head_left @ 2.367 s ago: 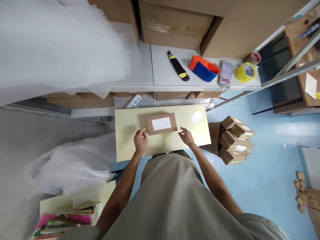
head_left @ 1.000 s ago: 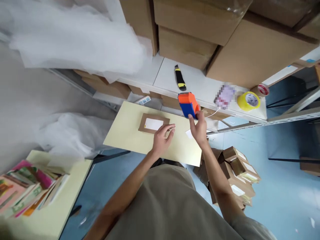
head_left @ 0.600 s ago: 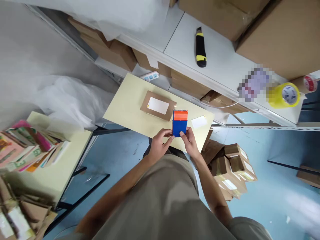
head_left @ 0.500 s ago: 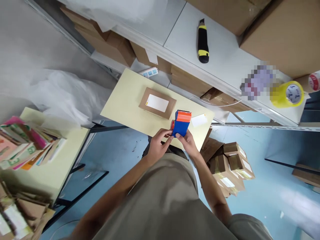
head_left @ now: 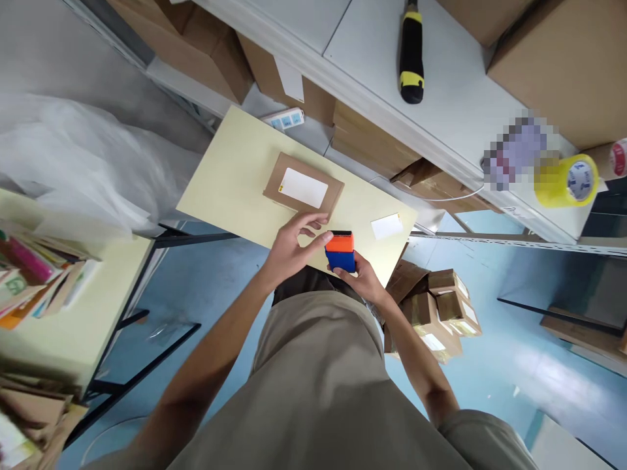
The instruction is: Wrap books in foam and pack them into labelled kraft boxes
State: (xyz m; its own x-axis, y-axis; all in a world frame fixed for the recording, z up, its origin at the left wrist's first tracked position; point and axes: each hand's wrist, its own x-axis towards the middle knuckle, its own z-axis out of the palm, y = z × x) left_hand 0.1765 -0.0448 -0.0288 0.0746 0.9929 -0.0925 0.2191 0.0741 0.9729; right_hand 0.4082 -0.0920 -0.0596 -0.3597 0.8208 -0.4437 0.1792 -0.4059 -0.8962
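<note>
My right hand [head_left: 362, 277] grips a small blue-and-orange handheld block [head_left: 341, 253], blue below, orange above, with a dark strip along its top edge. Its exact kind cannot be made out. My left hand [head_left: 292, 247] is open beside it, fingers apart, the thumb tip at the orange part's left edge; whether it touches is unclear. Just beyond my left fingers, a closed brown cardboard box [head_left: 336, 196] with a white label [head_left: 304, 187] lies on the pale yellow table [head_left: 220, 170]. Right of the block, a white slip [head_left: 386, 226] lies flat on the table.
A grey shelf [head_left: 372, 62] beyond the table carries a black-and-yellow utility knife [head_left: 411, 59], a yellow tape roll [head_left: 563, 181] and large cartons. Below it sits a power strip [head_left: 287, 119]. Stacked boxes [head_left: 426, 313] stand on the floor at right. Books [head_left: 39, 274] and plastic wrap [head_left: 98, 156] are at left.
My left hand has let go of the block and opened to its left. The block has tilted in my right hand, showing more of its top. The view has shifted slightly.
</note>
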